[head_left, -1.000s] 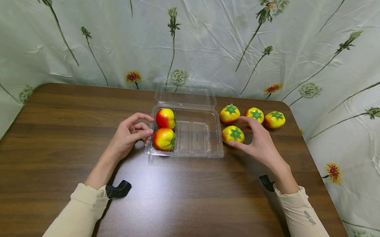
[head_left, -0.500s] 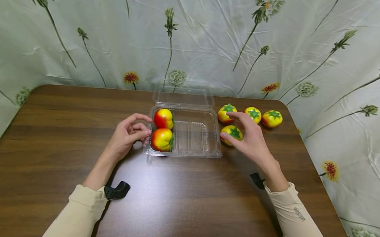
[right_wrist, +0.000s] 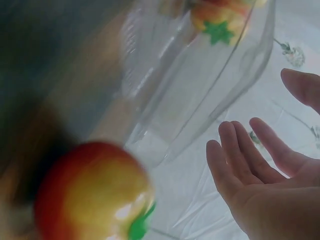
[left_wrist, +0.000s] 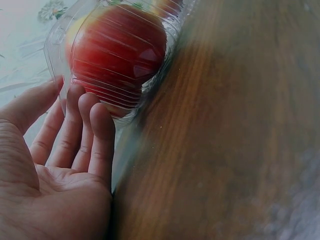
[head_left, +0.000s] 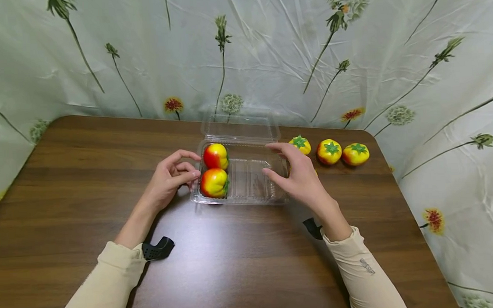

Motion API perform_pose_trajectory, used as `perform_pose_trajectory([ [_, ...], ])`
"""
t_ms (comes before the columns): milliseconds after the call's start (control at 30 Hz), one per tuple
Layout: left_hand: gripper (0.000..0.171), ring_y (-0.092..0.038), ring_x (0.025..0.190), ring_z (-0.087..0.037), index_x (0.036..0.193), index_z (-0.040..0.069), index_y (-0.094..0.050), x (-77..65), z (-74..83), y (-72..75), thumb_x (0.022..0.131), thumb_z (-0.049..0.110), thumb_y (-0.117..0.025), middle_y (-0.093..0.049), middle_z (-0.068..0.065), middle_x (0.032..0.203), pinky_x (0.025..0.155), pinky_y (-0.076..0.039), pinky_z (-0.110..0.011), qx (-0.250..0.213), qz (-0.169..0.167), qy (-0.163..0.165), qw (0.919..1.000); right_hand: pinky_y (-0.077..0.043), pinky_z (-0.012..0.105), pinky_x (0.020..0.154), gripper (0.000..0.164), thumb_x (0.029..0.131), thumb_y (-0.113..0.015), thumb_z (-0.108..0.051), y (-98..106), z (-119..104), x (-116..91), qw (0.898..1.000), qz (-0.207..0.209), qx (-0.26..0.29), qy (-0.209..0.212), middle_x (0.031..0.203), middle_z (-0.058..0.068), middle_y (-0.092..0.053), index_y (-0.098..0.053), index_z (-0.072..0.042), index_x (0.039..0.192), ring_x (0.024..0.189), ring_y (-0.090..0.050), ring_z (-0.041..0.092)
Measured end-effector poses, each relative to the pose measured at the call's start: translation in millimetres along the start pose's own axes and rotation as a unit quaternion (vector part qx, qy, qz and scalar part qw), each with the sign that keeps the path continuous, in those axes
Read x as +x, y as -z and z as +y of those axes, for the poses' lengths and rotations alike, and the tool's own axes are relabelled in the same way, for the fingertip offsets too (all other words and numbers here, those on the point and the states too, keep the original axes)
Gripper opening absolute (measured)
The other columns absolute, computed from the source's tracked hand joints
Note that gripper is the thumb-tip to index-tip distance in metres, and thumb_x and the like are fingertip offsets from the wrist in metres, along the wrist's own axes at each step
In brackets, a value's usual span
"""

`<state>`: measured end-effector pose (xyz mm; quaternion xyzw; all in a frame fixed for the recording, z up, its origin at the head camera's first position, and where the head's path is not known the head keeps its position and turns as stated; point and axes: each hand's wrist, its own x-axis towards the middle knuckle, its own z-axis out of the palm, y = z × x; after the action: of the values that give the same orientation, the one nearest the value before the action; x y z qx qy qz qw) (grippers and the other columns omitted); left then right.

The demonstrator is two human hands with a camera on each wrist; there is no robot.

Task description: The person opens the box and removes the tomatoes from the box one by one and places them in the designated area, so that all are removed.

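A clear plastic clamshell container (head_left: 245, 175) stands on the table, its lid (head_left: 240, 128) raised at the back. Two red-and-yellow fruits, an upper one (head_left: 215, 156) and a lower one (head_left: 214, 183), lie along its left side. My left hand (head_left: 167, 180) pinches the container's left rim, thumb on the rim and fingers against the side wall in the left wrist view. My right hand (head_left: 300, 174) hovers over the container's right part, holding nothing, thumb and fingers spread apart. In the right wrist view, a nearby fruit (right_wrist: 95, 195) with a green leaf cap lies beside the container.
Right of the container are a back fruit (head_left: 300, 144), a middle one (head_left: 329, 152) and a far-right one (head_left: 356, 154), all with green star-shaped caps. Another is mostly hidden behind my right hand. A flowered curtain (head_left: 147, 51) hangs behind the brown wooden table (head_left: 218, 254).
My right hand has moved left, from around the front fruit beside the container to above the container's right side, with nothing in it. My left hand stays at the rim.
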<state>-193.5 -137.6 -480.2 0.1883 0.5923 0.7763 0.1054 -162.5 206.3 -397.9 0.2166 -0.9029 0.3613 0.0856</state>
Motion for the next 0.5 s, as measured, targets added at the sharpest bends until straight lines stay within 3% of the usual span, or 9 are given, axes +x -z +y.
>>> perform_pose_trajectory([
  [500,0.030,-0.060,0.064,-0.018,0.124,0.004,-0.061,-0.3,-2.8,-0.7,0.098,-0.010,-0.065,-0.073,-0.002,0.081,0.059,-0.057,-0.024,0.012,0.006,-0.002,0.9999,-0.054,0.046,0.108,0.053,0.095,-0.080,-0.022,-44,-31,25,0.997,-0.064,0.044,0.000,0.136,0.014,-0.064,-0.059,-0.005,0.141,0.126,-0.062,0.029],
])
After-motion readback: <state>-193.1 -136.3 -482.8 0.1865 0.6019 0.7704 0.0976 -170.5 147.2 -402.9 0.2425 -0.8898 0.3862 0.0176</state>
